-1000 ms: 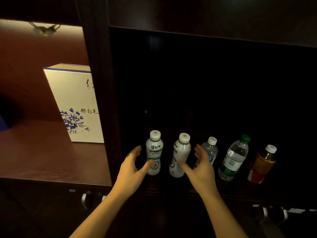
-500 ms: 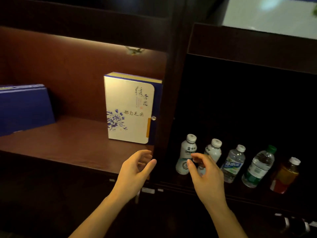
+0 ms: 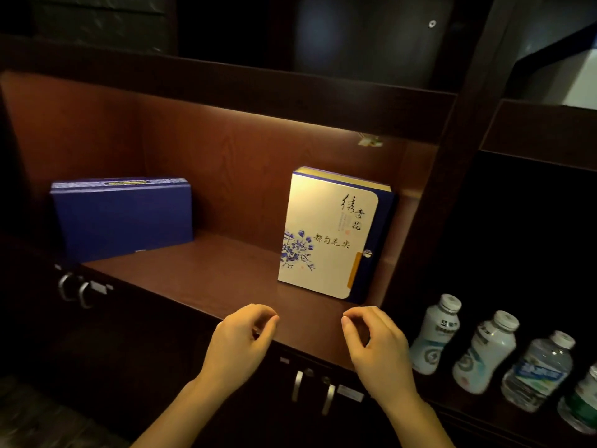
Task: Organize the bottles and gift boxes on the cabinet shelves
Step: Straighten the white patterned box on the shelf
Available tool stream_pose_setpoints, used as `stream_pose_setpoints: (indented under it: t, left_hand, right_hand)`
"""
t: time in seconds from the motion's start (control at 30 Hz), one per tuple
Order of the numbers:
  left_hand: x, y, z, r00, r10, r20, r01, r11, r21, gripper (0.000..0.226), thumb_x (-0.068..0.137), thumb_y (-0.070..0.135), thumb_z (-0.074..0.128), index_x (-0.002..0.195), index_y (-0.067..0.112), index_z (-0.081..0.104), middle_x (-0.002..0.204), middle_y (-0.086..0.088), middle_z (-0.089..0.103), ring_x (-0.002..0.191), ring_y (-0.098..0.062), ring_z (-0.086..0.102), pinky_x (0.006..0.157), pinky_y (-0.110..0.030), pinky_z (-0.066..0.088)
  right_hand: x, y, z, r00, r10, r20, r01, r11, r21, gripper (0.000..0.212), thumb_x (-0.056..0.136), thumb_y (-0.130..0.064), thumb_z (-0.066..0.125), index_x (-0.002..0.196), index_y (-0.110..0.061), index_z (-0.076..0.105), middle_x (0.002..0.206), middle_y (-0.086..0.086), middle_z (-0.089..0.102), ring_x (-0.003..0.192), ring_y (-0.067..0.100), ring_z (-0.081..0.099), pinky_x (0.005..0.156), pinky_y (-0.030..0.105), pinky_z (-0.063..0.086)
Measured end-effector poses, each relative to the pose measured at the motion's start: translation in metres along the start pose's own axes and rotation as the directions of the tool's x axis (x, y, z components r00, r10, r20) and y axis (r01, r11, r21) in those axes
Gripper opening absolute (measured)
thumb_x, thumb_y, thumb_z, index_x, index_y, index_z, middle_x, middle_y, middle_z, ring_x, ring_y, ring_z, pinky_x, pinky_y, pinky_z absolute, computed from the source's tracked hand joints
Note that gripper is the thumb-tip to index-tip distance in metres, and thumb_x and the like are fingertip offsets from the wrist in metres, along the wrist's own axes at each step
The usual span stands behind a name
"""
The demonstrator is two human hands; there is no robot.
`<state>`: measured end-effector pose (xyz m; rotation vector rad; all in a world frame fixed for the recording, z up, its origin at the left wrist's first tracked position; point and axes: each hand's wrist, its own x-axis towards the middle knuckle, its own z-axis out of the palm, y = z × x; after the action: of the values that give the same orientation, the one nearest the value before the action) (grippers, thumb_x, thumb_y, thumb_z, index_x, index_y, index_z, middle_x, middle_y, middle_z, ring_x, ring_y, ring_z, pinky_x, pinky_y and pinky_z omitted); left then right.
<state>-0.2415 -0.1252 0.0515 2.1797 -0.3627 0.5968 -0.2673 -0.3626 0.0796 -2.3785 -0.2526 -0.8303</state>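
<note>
Cabinet shelves, two compartments, with contents.
Lit wooden shelf [image 3: 210, 276]: front edge lies just beyond the left hand [image 3: 239, 344] and the right hand [image 3: 378, 347]. Cream gift box [image 3: 326, 234], blue flower print, stands upright beyond the right hand, near the compartment's right wall. Blue gift box [image 3: 122, 218] stands on its long edge, far left of the left hand, towards the back. Dark lower shelf [image 3: 484, 412], right of the right hand: a row of upright bottles. Nearest the hand is a white bottle [image 3: 434, 337], then a second white bottle [image 3: 484, 354], a clear water bottle [image 3: 538, 370], and a green-labelled bottle [image 3: 581, 402], cut off by the frame.
</note>
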Motion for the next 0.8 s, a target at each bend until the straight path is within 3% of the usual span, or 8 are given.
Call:
stream_pose_setpoints:
  t: [0.1,0.23,0.33,0.47,0.63,0.8]
  left_hand:
    - [0.014,-0.017,0.0,1.0,0.009,-0.015,-0.007,0.993,0.118,0.004,0.092,0.029,0.064,0.092,0.03,0.068,0.083,0.021,0.063,0.073,0.001,0.062,0.065,-0.021,0.054]
    - [0.048,-0.038,0.012,0.999,-0.037,-0.014,0.039,0.983,0.178,0.006,0.092,0.031,0.062,0.088,0.033,0.065,0.081,0.019,0.063,0.071,-0.002,0.06,0.065,-0.025,0.052]
    - [0.081,-0.055,0.028,0.992,-0.123,-0.022,0.125,0.983,0.137,0.008,0.092,0.032,0.06,0.088,0.03,0.067,0.084,0.016,0.066,0.074,-0.005,0.062,0.07,-0.032,0.054]
    - [0.126,-0.075,0.053,0.978,-0.207,-0.014,0.207,0.977,0.044,0.01,0.09,0.031,0.064,0.098,0.027,0.068,0.086,0.014,0.067,0.079,-0.004,0.063,0.074,-0.03,0.054]
    - [0.18,-0.096,0.087,0.964,-0.267,0.012,0.267,0.962,-0.054,0.043,0.088,0.037,0.069,0.125,0.02,0.059,0.111,0.006,0.066,0.097,-0.008,0.061,0.086,-0.031,0.051]
    - [0.219,-0.104,0.109,0.946,-0.317,0.065,0.323,0.938,-0.129,0.078,0.081,0.053,0.072,0.144,0.019,0.042,0.139,0.0,0.054,0.124,-0.015,0.052,0.101,-0.039,0.046]
  right_hand:
    - [0.017,0.004,0.022,0.998,0.027,0.054,-0.022,0.996,-0.083,0.009,0.092,-0.03,0.065,0.101,-0.03,0.066,0.098,-0.021,0.061,0.092,0.001,0.058,0.078,0.023,0.048]
    - [0.048,0.023,0.055,0.972,0.195,0.13,-0.182,0.977,-0.108,0.035,0.093,-0.038,0.061,0.126,-0.027,0.055,0.124,-0.013,0.055,0.116,0.01,0.055,0.093,0.028,0.047]
    - [0.075,0.043,0.078,0.929,0.343,0.138,-0.341,0.939,-0.037,0.055,0.093,-0.038,0.063,0.142,-0.02,0.043,0.144,-0.004,0.046,0.13,0.017,0.049,0.101,0.032,0.044]
    - [0.11,0.07,0.102,0.853,0.516,0.075,-0.521,0.842,0.14,0.069,0.091,-0.029,0.07,0.149,-0.014,0.034,0.15,0.006,0.042,0.132,0.023,0.048,0.098,0.028,0.04]
    - [0.149,0.096,0.123,0.765,0.644,-0.013,-0.614,0.736,0.286,0.081,0.091,-0.018,0.071,0.156,-0.012,0.023,0.159,0.01,0.03,0.141,0.029,0.04,0.105,0.034,0.04]
    - [0.17,0.108,0.136,0.715,0.696,-0.061,-0.652,0.696,0.299,0.086,0.091,-0.018,0.07,0.158,-0.013,0.016,0.166,0.011,0.013,0.152,0.028,0.015,0.118,0.039,0.023]
